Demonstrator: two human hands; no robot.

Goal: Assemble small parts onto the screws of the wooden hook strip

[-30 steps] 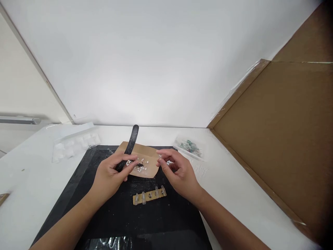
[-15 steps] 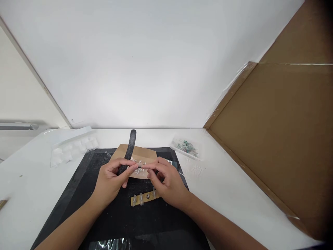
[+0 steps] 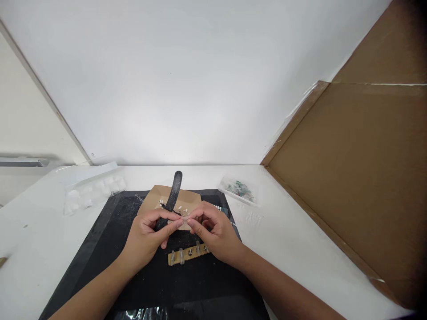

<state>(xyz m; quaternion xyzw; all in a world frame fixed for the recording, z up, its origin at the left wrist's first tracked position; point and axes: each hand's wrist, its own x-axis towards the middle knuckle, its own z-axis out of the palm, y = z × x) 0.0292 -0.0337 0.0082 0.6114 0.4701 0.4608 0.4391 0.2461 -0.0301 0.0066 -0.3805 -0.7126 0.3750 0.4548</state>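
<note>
My left hand [image 3: 145, 233] is closed, with a curved black nail file [image 3: 175, 191] sticking up from between its fingers. Its thumb and index finger also pinch one end of a tiny pale piece [image 3: 185, 218], perhaps a false nail. The fingertips of my right hand [image 3: 218, 233] pinch the other end, and most of the piece is hidden. Behind both hands lies an open brown paper tray [image 3: 191, 195] with small white pieces in it. Below them rests a yellowish strip [image 3: 185, 256] bearing upright clear nail tips and small metal studs.
A black mat [image 3: 160, 284] covers the middle of the white table. At the left stands a clear box [image 3: 93, 191] of white pieces; at the right, a clear box [image 3: 239, 189] holds green and clear packets. Small white bits [image 3: 252, 218] lie nearby. Cardboard [image 3: 350, 178] walls the right side.
The nail file has shifted slightly right and down with my left hand. My right index finger, stretched out before, has bent into a pinch with the thumb on the small piece.
</note>
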